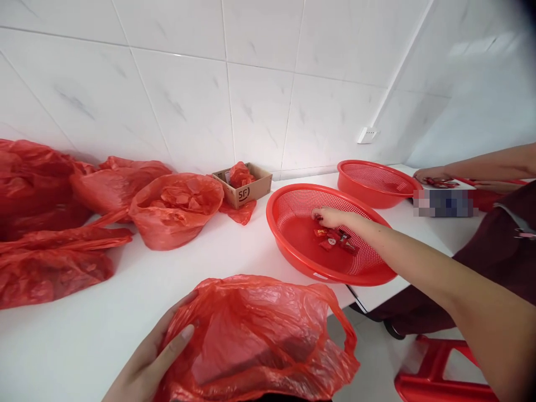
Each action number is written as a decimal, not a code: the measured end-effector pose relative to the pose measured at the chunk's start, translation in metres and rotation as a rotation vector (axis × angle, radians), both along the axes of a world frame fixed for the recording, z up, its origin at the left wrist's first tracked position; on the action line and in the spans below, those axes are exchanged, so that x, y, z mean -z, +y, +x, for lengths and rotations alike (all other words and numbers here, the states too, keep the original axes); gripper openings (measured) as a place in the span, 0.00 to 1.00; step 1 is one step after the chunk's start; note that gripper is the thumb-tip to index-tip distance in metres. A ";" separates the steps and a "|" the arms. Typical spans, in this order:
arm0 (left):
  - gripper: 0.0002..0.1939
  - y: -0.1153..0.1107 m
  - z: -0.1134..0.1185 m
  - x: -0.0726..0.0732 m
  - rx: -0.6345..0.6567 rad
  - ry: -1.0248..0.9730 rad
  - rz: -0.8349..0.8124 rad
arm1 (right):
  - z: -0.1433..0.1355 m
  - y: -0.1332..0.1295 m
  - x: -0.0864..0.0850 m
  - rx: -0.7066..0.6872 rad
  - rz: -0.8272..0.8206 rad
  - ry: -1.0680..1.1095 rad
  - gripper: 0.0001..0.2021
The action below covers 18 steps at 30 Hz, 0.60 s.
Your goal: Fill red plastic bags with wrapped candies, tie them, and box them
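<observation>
The red bag (259, 329) is hiding most of the fingers of the left hand (151, 360) and is running off the bottom edge, while the right hand (334, 217) is leaving unclear whether its fingertips are gripping one of the small packets (330, 242), whose print is showing too small to read. A pixelated patch (446, 203) is masking something near the co-worker (494, 245), whom the right edge is cutting off.

The left hand (146, 363) is bent in a grip, thumb (178, 343) across from the fingers (170, 318). Beyond and right of these, the right arm (419, 257) is outstretched, the right hand (337, 217) palm down, fingertips curled.
</observation>
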<state>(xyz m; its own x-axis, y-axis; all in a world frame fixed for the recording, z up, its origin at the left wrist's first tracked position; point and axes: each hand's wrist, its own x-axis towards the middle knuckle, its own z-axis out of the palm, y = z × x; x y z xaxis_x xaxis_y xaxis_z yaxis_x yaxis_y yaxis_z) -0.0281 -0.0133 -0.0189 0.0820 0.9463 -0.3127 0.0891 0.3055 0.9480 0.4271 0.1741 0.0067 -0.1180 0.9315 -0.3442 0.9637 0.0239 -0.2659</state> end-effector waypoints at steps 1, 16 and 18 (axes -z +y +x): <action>0.29 0.000 0.000 0.001 -0.002 -0.007 0.004 | 0.003 0.001 -0.002 -0.006 -0.034 0.003 0.21; 0.35 -0.004 0.016 -0.003 0.029 -0.123 -0.011 | 0.016 -0.025 0.011 0.018 -0.141 0.044 0.10; 0.36 -0.006 0.018 -0.008 0.004 -0.175 -0.048 | 0.015 -0.026 0.005 0.040 -0.087 0.061 0.08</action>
<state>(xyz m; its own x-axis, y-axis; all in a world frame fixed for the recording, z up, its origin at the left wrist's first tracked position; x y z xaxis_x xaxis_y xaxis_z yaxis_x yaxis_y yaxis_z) -0.0104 -0.0196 -0.0110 0.1426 0.9301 -0.3386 -0.0744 0.3512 0.9334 0.4424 0.1479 0.0017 -0.1042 0.9027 -0.4175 0.9454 -0.0404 -0.3234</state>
